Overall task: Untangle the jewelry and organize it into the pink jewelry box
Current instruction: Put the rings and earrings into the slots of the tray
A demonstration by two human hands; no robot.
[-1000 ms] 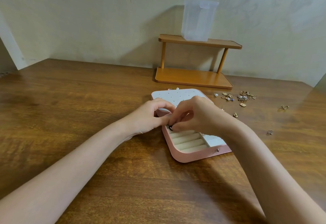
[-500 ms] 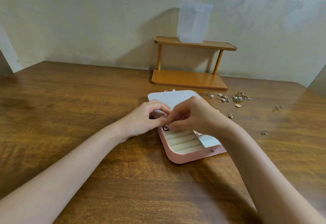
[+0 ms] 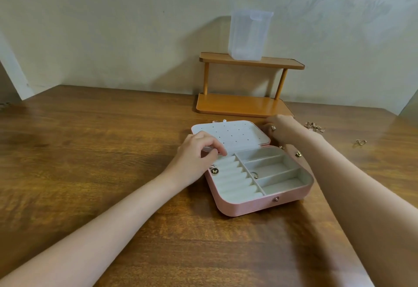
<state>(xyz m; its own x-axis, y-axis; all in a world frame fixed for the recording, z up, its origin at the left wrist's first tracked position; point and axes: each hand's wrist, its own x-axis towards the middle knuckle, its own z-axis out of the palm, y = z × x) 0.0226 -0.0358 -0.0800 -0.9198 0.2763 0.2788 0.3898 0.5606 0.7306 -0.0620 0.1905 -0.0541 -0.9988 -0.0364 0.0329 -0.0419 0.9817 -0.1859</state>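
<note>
Right hand [image 3: 280, 128] reaches past the far corner of the open pink jewelry box [image 3: 260, 205], fingers curled on a small gold piece [image 3: 273, 127]. Left hand [image 3: 199, 151] rests at the box's near-left edge, fingers bent, holding nothing I can make out. Beside it a butterfly ring [image 3: 214, 170] sits in the ring rolls; another ring [image 3: 254, 174] lies in a compartment. Beyond the right hand, loose jewelry [image 3: 314, 126] waits on the table [image 3: 90, 151], so most sorting looks undone. Behind stands a wooden shelf [image 3: 244, 105] carrying a clear container [image 3: 248, 35].

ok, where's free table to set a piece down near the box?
Bare wood left of the pink jewelry box, beyond the left hand, and the near table edge. Crowded right of the lid: right hand and loose jewelry. Shelf base is bare.
</note>
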